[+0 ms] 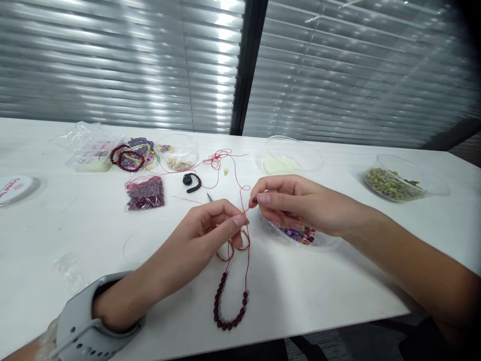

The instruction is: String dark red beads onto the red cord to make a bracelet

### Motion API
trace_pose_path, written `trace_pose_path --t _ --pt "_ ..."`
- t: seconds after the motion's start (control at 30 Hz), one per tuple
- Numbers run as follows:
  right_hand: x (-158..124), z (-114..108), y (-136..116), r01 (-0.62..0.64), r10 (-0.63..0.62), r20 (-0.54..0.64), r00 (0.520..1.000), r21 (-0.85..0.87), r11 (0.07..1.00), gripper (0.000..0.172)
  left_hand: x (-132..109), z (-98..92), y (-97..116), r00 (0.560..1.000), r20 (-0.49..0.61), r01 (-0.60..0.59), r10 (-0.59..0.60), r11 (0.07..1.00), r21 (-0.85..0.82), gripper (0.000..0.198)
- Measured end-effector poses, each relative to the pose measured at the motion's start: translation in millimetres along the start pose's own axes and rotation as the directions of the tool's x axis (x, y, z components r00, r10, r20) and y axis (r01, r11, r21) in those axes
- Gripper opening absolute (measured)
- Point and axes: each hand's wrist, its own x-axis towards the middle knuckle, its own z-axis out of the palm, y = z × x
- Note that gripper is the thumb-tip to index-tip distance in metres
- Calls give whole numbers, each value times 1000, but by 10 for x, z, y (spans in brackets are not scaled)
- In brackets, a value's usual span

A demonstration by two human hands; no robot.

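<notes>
My left hand [218,225] pinches a thin red cord [247,260] between thumb and forefinger. A little higher and to the right, my right hand [289,203] holds a small dark red bead [254,201] at its fingertips. The cord's end reaches toward that bead; whether it passes through is too small to tell. Below the hands hangs a loop of strung dark red beads [224,326]. Scissors [224,259] with rose-gold handles lie partly hidden under my left hand. Beneath my right hand is a clear bowl [323,246] of mixed beads.
A bag of dark red beads [146,194], a black ear-hook earpiece [193,183] and tangled red cord [218,159] lie behind. Finished bracelets [131,161] and a clear container [188,145] stand farther back. At right is a tub of green pieces [394,185]; a white lid [15,188] is left.
</notes>
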Motion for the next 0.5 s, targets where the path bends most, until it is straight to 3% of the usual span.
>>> trace_pose_path --t 0.5 --pt "9 -4 1 2 -2 -13 1000 29 1000 17 11 3 -20 1000 -13 -28 28 999 -18 22"
